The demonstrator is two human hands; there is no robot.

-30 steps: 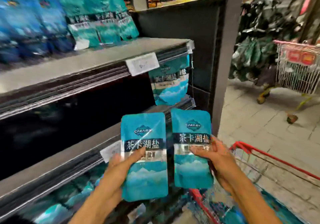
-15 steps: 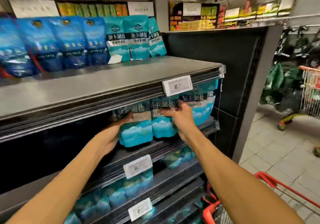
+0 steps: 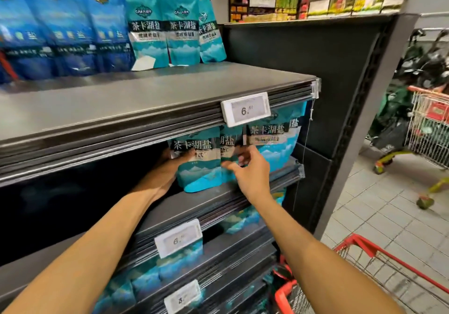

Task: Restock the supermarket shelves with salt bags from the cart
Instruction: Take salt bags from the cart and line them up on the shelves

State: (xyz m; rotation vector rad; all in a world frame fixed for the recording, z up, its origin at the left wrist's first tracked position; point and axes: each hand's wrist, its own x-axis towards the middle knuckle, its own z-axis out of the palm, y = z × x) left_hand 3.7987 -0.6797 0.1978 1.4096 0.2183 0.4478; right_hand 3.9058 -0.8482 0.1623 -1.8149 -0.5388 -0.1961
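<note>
In the head view, the left hand [image 3: 167, 170] grips the left edge of a teal plastic salt bag with white mountain print [image 3: 198, 165], standing on the dark metal middle shelf [image 3: 194, 204]; the right hand [image 3: 247, 167] touches the narrow second teal bag [image 3: 229, 153] with loosely curled fingers, whether pinching I cannot tell; better to push both bags back, upright, labels forward, close beside the larger teal bag [image 3: 277, 141] at right
</note>
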